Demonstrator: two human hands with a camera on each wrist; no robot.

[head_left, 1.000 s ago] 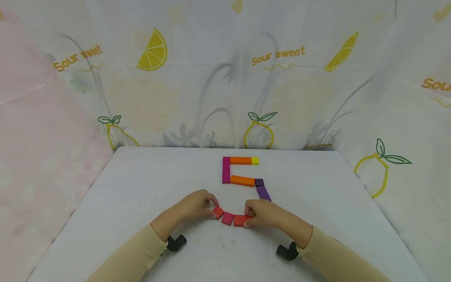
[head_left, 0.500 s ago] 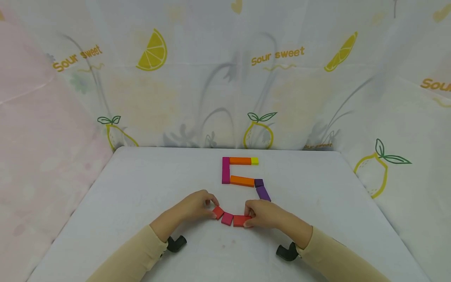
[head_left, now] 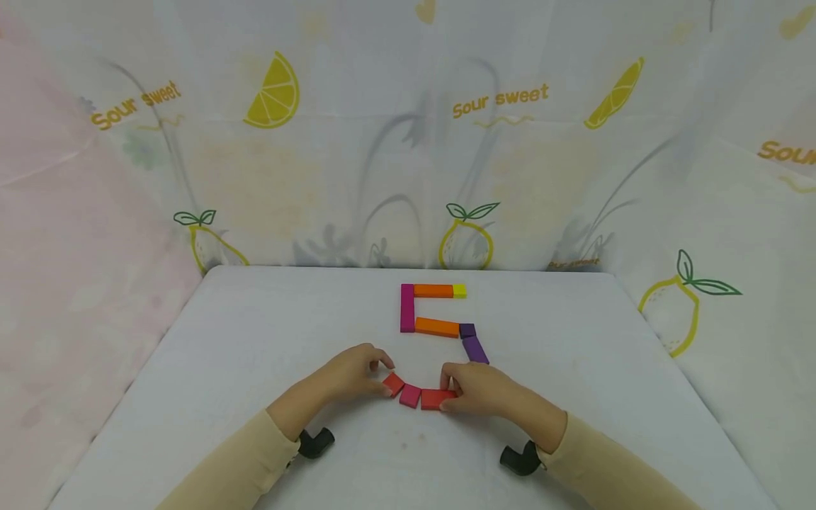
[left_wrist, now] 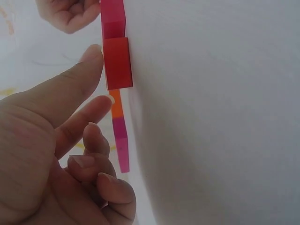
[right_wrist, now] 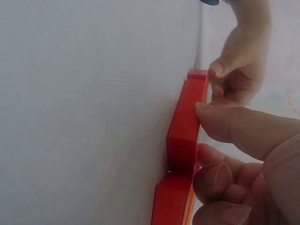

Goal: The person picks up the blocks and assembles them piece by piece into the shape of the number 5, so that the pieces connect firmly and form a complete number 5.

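My left hand (head_left: 353, 370) has its thumb and index finger at opposite sides of a small red block (head_left: 393, 384); the left wrist view shows the thumb tip right at the block's upper edge. A pinkish-red block (head_left: 410, 396) lies beside it. Thumb and index finger of my right hand (head_left: 481, 389) pinch a longer red block (head_left: 432, 399), partly covered by the fingers. In the right wrist view, another red block (right_wrist: 171, 201) sits end to end with that longer one; the hand hides it from the head view. Together these blocks form a shallow curve on the white table.
Farther back lie a magenta block (head_left: 407, 308), an upper orange block (head_left: 433, 291) tipped by a yellow block (head_left: 460, 291), and a lower orange block (head_left: 437, 327). A dark purple block (head_left: 467, 330) and a purple block (head_left: 474, 349) lead toward my right hand. A lemon-print cloth (head_left: 357, 142) hangs behind.
The whole head view has shifted very slightly. Both hands stay at the same blocks, and the blocks keep their arrangement.
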